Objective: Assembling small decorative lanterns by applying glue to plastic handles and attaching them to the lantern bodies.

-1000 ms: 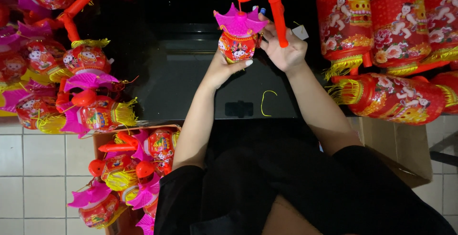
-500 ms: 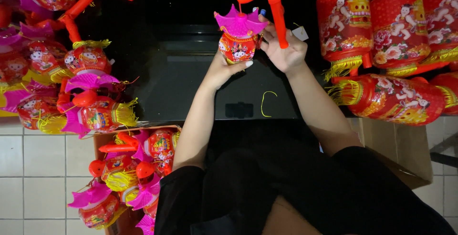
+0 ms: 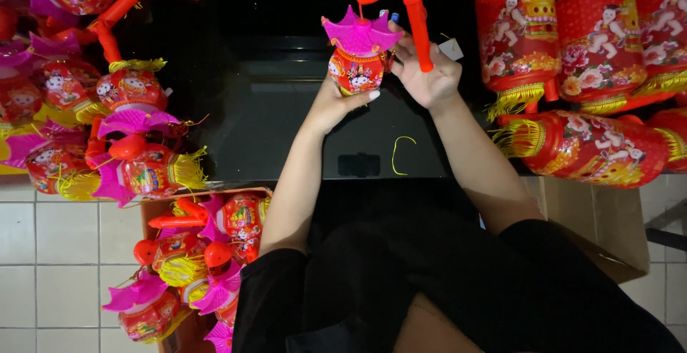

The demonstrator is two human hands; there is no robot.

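Left hand [image 3: 335, 102] grip cups small lantern [image 3: 356, 69] underneath; right hand [image 3: 428, 77] grip clasps red stick [image 3: 416, 18]

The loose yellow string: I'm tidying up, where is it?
Head view: the thin yellow string lies on the black tabletop between the person's forearms, below the right hand.

Both forearms are bare up to the elbows. The left hand [image 3: 336, 102] has pale, whitish polish on its nails; the right hand [image 3: 429, 81] wears no ring or watch. Below them are black clothes, plain, loose and softly creased.
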